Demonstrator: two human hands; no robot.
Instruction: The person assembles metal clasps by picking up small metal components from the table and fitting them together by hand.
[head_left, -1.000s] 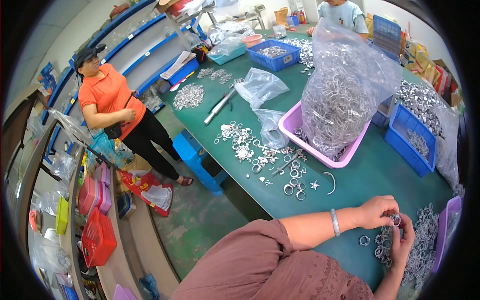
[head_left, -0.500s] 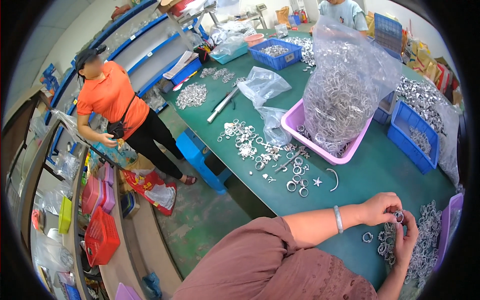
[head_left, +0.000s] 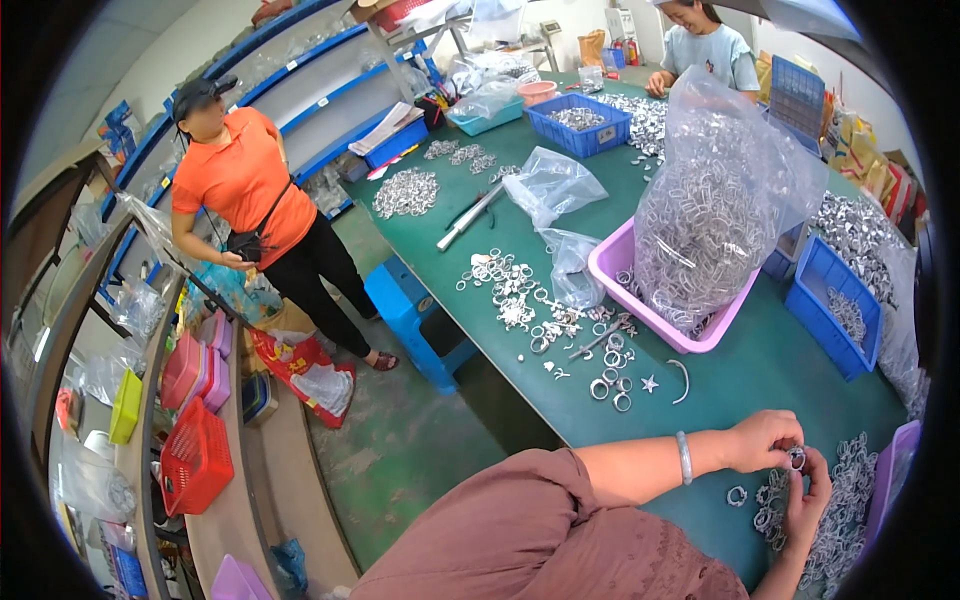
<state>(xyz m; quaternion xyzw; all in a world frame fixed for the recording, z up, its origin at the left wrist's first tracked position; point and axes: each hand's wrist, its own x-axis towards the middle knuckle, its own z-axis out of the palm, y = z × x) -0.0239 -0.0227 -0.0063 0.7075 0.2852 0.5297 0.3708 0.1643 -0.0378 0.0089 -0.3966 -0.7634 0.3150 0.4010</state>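
Both hands work at the lower right of the view, over the green desk [head_left: 770,370]. The left hand [head_left: 765,440] and the right hand [head_left: 808,500] are brought together and pinch a small metal ring clamp [head_left: 797,458] between their fingertips, just above the desk top. Compared with a second ago the hands have hardly shifted; the clamp stays held between them, so the handling of this one piece seems still under way. Loose clamps [head_left: 770,510] lie right under the hands, and a heap of them [head_left: 850,500] spreads to the right, beside a purple tray edge [head_left: 893,470].

Further up the desk sits a pink tub [head_left: 640,300] carrying a big clear bag of metal clamps [head_left: 715,200], with blue crates [head_left: 830,300] alongside and scattered rings [head_left: 520,295] to the left. A person in an orange shirt [head_left: 240,180] has stepped slightly nearer along the aisle, standing by a blue stool [head_left: 410,310]. Another person in a pale shirt [head_left: 705,45] sits at the far end. Blue shelves [head_left: 300,80] line the wall, and red baskets [head_left: 195,455] sit on a low shelf at the left.
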